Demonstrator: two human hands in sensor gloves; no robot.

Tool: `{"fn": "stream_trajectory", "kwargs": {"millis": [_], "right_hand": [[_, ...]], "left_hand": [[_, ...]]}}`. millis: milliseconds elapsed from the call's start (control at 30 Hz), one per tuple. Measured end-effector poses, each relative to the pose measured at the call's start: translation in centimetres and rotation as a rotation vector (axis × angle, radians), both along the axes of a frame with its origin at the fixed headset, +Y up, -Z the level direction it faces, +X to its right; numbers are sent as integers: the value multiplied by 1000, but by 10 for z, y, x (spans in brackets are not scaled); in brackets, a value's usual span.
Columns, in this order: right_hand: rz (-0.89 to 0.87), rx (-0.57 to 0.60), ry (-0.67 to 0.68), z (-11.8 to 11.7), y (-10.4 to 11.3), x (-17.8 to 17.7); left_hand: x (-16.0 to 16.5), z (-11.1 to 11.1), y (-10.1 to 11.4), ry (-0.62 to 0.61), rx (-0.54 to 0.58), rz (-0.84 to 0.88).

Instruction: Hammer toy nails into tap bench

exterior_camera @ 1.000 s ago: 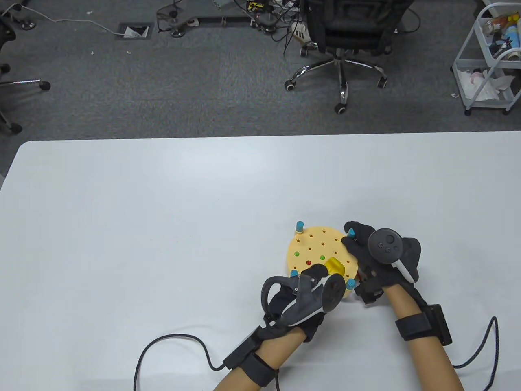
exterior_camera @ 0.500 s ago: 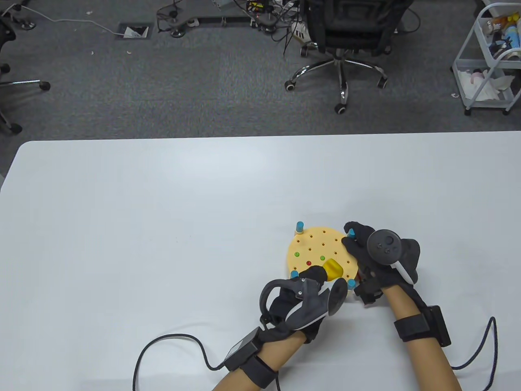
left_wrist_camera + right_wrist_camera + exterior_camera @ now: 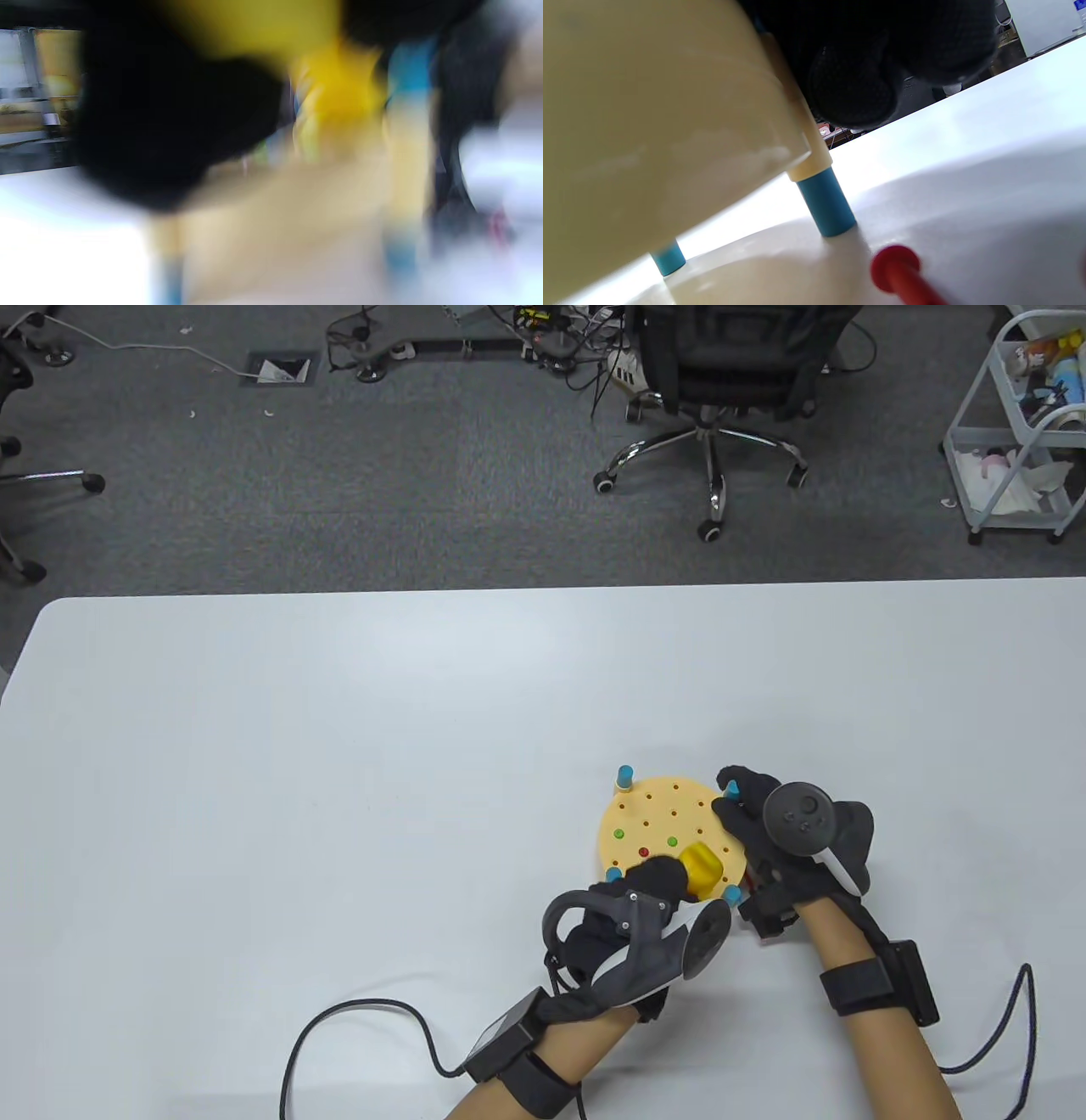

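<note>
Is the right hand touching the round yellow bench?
Touching. In the table view the right hand rests its fingers on the right rim of the tap bench, with no gap between them.

Your table view looks down from high at the near edge of the white table [image 3: 339, 712], facing away from you, so it takes in the whole top, the carpet and an office chair [image 3: 721, 381] beyond. Both hands enter from its bottom edge around the yellow tap bench [image 3: 657, 823]. Your left wrist view sits very close to that bench and is heavily blurred; only yellow, blue and black patches show. Your right wrist view lies low, almost at table level and tilted, looking under the bench's rim at a blue-tipped leg [image 3: 825, 207]. All three views share the bench.
</note>
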State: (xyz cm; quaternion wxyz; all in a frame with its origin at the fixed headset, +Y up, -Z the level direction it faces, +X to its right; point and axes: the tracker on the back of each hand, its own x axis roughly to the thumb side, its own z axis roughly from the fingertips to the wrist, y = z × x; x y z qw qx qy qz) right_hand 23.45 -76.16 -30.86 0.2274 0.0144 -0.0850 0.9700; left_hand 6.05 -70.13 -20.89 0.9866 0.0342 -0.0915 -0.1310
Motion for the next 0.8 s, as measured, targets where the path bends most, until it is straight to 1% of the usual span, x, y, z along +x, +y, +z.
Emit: {"fn": "stream_trajectory", "kwargs": {"millis": [33,67,100,133,167,200,233,267,300,333,367,400,433,467,500,533,567,600,633,667,700,733,767,800], "right_hand": [[8,5,-2,0,0,0],[7,4,-2,0,0,0],[-3,0,2,0,0,0],[-11,0,1,0,0,0],[-9,1,2,0,0,0],[-3,-2,9,-1,1,1],[-6,-6,11,-1,1,1],[-12,-8,10,-1,1,1],[-13,-8,9,-1,1,1],[-7,-5,8,0,1,1],[-4,-3,8,0,1,1],[-6,-3,6,0,1,1],[-9,-3,5,0,1,1],[-12,-3,5,0,1,1],[-15,-4,6,0,1,1],[-17,-4,6,0,1,1],[-15,-3,6,0,1,1],[-10,-1,4,0,2,0],[-8,1,2,0,2,0],[0,1,0,1,2,0],[2,8,-2,1,2,0],[2,5,2,1,2,0],[2,-1,9,0,2,0],[-1,-2,8,0,2,1]], "left_hand": [[-2,0,0,-221,52,-38],[1,-1,3,-207,31,7],[-2,-3,3,-159,-13,96],[-6,-4,7,-146,-40,142],[-14,-3,16,-148,7,217],[-23,0,28,-135,103,268],[-31,3,40,-134,173,297],[-38,5,49,-130,214,325],[-45,6,56,-128,231,379],[-50,5,60,-129,213,429],[-57,3,62,-128,187,519],[-60,0,61,-124,171,572],[-62,-3,57,-137,118,591],[-58,-3,52,-154,72,564],[-53,-1,47,-170,75,528],[-41,1,40,-215,124,466],[-30,2,32,-227,150,396],[-9,-2,9,-237,85,209],[3,-6,-12,-224,-13,73],[5,7,1,-25,143,-99],[7,0,4,-202,124,-66],[8,-1,2,-187,36,0],[4,-1,3,-159,16,55],[-3,-1,7,-184,29,115]]}}
